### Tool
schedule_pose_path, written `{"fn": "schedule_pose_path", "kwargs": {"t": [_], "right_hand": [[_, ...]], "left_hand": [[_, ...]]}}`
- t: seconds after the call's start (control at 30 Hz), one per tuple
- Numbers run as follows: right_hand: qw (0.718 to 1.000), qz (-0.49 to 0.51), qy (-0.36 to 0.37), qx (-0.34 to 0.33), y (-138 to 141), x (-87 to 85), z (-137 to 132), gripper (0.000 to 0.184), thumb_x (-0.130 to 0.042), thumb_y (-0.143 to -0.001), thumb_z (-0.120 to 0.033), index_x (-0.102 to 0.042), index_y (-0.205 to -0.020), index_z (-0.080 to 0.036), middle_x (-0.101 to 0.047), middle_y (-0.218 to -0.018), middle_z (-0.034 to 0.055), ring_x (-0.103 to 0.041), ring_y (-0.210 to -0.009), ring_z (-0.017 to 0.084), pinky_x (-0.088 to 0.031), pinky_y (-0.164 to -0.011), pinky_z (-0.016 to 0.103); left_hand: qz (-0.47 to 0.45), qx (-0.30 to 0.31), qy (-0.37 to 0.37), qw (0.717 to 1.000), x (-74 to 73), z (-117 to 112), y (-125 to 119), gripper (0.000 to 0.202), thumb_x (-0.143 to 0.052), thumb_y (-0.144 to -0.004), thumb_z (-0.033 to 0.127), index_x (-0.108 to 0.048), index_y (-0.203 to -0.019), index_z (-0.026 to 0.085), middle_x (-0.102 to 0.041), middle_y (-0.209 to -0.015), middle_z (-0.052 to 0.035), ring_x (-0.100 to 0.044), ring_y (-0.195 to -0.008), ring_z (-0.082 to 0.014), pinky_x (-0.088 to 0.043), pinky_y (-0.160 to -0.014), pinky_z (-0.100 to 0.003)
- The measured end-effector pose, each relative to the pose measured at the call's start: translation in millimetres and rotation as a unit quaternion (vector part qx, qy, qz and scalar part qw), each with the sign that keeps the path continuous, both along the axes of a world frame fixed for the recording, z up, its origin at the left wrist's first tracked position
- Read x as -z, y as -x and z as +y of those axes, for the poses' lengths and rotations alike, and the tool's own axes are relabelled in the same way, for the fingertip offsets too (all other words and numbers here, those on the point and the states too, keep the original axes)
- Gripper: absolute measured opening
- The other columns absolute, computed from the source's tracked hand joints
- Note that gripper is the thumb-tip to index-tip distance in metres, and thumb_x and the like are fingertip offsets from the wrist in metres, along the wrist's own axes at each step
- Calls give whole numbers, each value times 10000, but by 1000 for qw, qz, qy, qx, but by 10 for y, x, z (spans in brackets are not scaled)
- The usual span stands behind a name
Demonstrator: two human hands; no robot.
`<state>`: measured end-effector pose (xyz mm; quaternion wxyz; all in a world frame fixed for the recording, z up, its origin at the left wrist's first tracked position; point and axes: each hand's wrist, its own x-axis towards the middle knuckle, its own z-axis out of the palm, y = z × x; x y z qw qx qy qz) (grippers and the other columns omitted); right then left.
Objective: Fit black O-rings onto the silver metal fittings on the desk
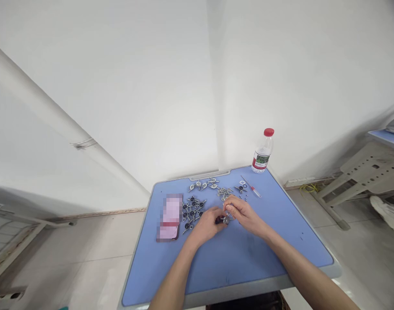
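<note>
Head view: at a blue desk, the left hand holds a small dark-and-metal part; the right hand bends close beside it, its grip unclear. Black-topped metal pieces lie near the left hand.

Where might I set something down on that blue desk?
Right of the screwdriver, or between the forearms near the front edge, bar specks. Left is crowded with phone and small parts; beyond the right hand, metal parts.
</note>
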<state>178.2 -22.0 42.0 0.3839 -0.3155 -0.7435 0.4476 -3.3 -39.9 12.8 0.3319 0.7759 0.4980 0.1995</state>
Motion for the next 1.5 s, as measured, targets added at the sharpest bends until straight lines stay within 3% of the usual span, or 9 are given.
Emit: {"fn": "schedule_pose_path", "kwargs": {"t": [0.23, 0.67, 0.8, 0.9, 1.0, 1.1, 1.27, 1.37, 1.5], "right_hand": [[997, -49, -53, -13, 13, 33, 1, 359, -306, -997, -405, -540, -816, -201, -533, -825, 24, -512, -778, 141, -438, -731, 273], [995, -64, -72, -30, 15, 44, -9, 326, -303, -1002, -349, -523, -813, -202, -532, -826, 24, -512, -799, 144, -439, -744, 277], [993, -68, -90, -40, 30, 58, -29, 254, -341, -991, -284, -565, -900, -205, -570, -868, 36, -527, -818, 150, -446, -754, 289], [997, -37, -72, -8, 67, 130, -46, 159, -456, -947, -281, -545, -1065, -221, -609, -850, 21, -551, -767, 147, -460, -694, 275], [996, -7, -81, 39, 95, 199, -48, 99, -544, -904, -299, -575, -949, -216, -603, -759, -3, -539, -681, 134, -444, -630, 255], [991, -5, -125, 35, 77, 190, -31, 134, -513, -928, -280, -607, -867, -207, -617, -757, 10, -546, -699, 137, -443, -670, 271], [987, -29, -160, -9, 19, 128, 14, 238, -367, -984, -228, -599, -1035, -207, -635, -904, 53, -567, -837, 157, -467, -763, 305], [986, -29, -165, 1, 28, 158, 37, 211, -421, -967, -263, -602, -1060, -208, -598, -993, 77, -568, -869, 163, -488, -754, 303], [986, -17, -163, 3, 33, 166, 53, 243, -419, -970, -259, -626, -1091, -224, -615, -960, 71, -571, -900, 171, -484, -794, 321]], "left_hand": [[-8, 14, -3, 1000, -27, -7, -3, 183, -561, -746, 182, -643, -910, 193, -600, -876, -21, -511, -754, -164, -401, -682, -265], [-17, 10, 0, 1000, 5, -9, 3, 143, -573, -745, 160, -636, -871, 182, -604, -909, -19, -518, -760, -156, -401, -679, -260], [-37, 5, 3, 999, -7, -14, -5, 109, -565, -762, 168, -617, -859, 175, -611, -906, -19, -528, -774, -157, -410, -698, -262], [-51, 12, 3, 999, -17, -18, -3, 62, -549, -785, 177, -601, -819, 173, -608, -890, -12, -532, -774, -150, -407, -700, -256], [-47, 14, 6, 999, -14, -15, 5, 55, -560, -784, 189, -606, -807, 173, -605, -892, -15, -534, -780, -155, -411, -697, -258], [-42, 4, 12, 999, -3, -7, 12, 81, -577, -769, 187, -628, -832, 177, -614, -908, -24, -539, -795, -168, -428, -716, -271], [-36, 24, 9, 999, -13, 1, 12, 171, -584, -749, 143, -653, -900, 182, -620, -948, -24, -547, -807, -170, -437, -726, -276], [-43, 27, 9, 999, -12, 3, 7, 206, -579, -753, 127, -655, -934, 189, -621, -999, -24, -559, -829, -169, -439, -735, -272], [-48, 28, 6, 998, -5, 10, 7, 212, -581, -745, 101, -664, -918, 191, -629, -1013, -20, -575, -850, -169, -442, -761, -272]]}}
